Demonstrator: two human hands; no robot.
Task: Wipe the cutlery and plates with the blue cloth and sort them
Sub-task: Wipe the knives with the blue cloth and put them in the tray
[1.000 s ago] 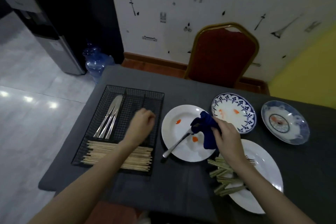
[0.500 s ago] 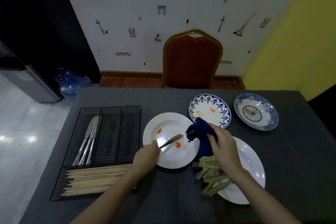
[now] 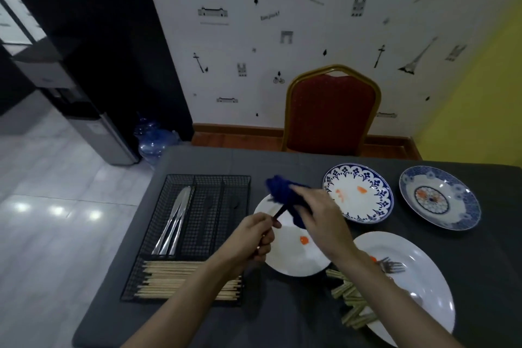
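My left hand (image 3: pixel 251 237) grips the handle of a metal utensil (image 3: pixel 279 212) above the white plate (image 3: pixel 293 260), which carries an orange smear. My right hand (image 3: pixel 319 217) holds the blue cloth (image 3: pixel 282 189) wrapped round the utensil's far end, so that end is hidden. A black wire tray (image 3: pixel 209 206) at the left holds knives (image 3: pixel 175 223) in its left slot and wooden chopsticks (image 3: pixel 180 280) along its front. A large white plate (image 3: pixel 418 285) at the right holds forks (image 3: pixel 391 265) and greenish sticks (image 3: pixel 353 305).
Two blue-patterned plates, one (image 3: pixel 358 192) with orange smears and one (image 3: pixel 439 198) at the far right, lie at the back of the dark table (image 3: pixel 310 158). A red chair (image 3: pixel 330 113) stands behind the table. A water bottle (image 3: pixel 154 141) is on the floor at the left.
My left hand left the tray, took the utensil off the white plate and lifted it. My right hand brought the blue cloth over and closed it round the utensil's end.
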